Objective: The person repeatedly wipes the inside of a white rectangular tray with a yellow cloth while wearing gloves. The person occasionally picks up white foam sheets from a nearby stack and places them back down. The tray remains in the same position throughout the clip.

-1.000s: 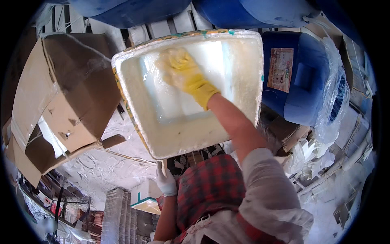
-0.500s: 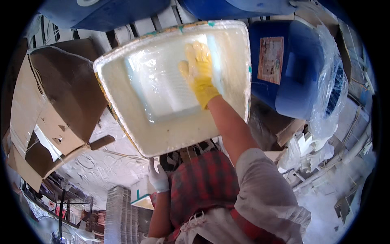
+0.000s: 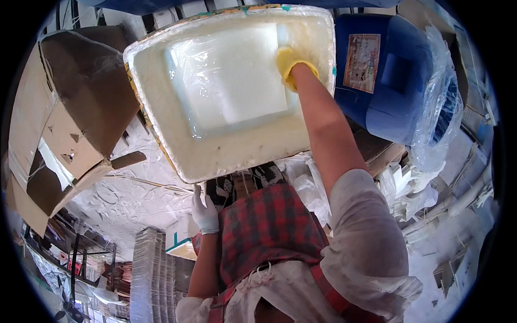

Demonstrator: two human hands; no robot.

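Observation:
In front of me is a large off-white tub point(image 3: 231, 153) with thick, coated walls and a rough rim. Clear, shiny wet-looking material covers a pale mesh-textured sheet point(image 3: 247, 86) on its bottom. My right hand point(image 3: 293, 65), in a yellow rubber glove, reaches deep inside against the right inner wall, beside the sheet's edge; its fingers are hidden behind the glove's cuff and wrist. My left hand point(image 3: 205, 214), in a white glove, is at the tub's near left corner, fingers stretched up with the tips by the rim and nothing seen in them.
A blue plastic drum point(image 3: 371, 70) with a label lies right of the tub, clear plastic wrap point(image 3: 441, 102) at its end. Open cardboard boxes point(image 3: 81, 91) stand on the left. Below left are a white box point(image 3: 180, 237) and a stack of pale trays point(image 3: 151, 269).
My right hand has moved from above the sheet to the right inner wall, deeper in, its fingers now out of sight. The tub sits higher in the view. My left hand stays by the corner.

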